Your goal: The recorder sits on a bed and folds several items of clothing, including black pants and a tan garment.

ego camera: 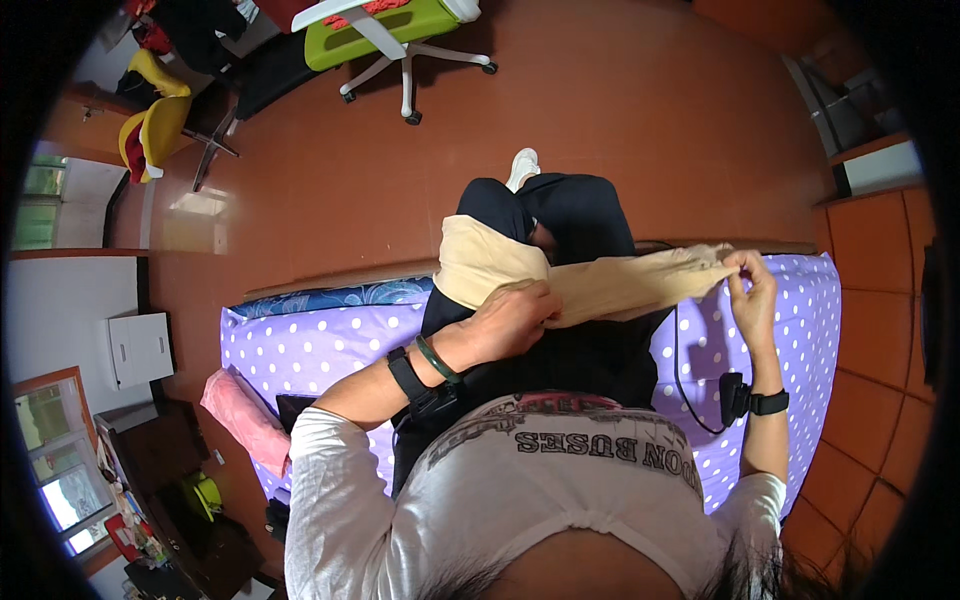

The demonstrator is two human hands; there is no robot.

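Observation:
A pale yellow cloth [630, 289] lies over one knee of my dark trousers [576, 210] and stretches to the right across my lap. My left hand [517, 315] grips the cloth near its middle, knuckles up. At the cloth's right end, my right hand [750, 281] pinches a crumpled edge between thumb and fingers, raised beside the lap. A green bangle and a black strap circle the left wrist; another black strap with a small device is on the right wrist. What kind of cloth item it is, I cannot tell.
I sit on a bed with a purple dotted sheet [352, 337]. A pink pillow [247, 420] lies at the left, and a black cable [679, 375] runs over the sheet at the right. A green swivel chair [382, 37] and a yellow chair [161, 127] stand on the brown floor.

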